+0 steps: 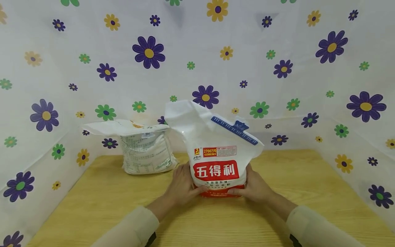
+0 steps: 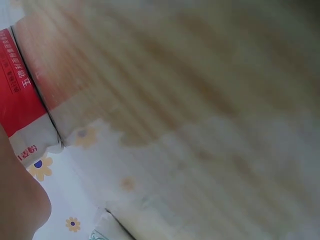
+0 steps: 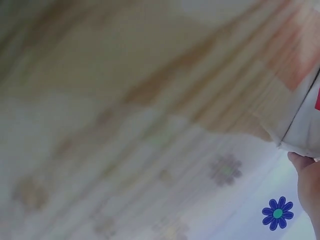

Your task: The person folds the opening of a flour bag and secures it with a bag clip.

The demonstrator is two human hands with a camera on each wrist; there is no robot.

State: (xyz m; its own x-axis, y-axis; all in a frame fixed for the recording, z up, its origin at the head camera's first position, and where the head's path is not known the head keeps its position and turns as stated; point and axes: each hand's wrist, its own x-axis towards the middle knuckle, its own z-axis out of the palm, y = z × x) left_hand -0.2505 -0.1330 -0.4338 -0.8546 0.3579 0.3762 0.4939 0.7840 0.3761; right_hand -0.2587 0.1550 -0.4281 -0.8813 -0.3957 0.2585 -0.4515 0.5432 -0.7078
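Note:
A white flour bag point(image 1: 213, 144) with a red label and a blue printed strip near its top stands upright in the middle of the table. Its upper part leans over to the left. My left hand point(image 1: 182, 185) grips the bag's lower left side, thumb across the front. On the opposite side my right hand point(image 1: 257, 187) holds it the same way; the fingers behind the bag are hidden. In the left wrist view the bag's red and white surface point(image 2: 20, 85) shows beside part of the hand point(image 2: 22, 195). The right wrist view catches the bag's white edge point(image 3: 302, 125) above the fingers point(image 3: 300, 160).
A second white bag point(image 1: 146, 154), its top folded over to the left, stands at the back left of the wooden table point(image 1: 108, 206). A white curtain with printed flowers point(image 1: 185, 34) surrounds the table's back and sides.

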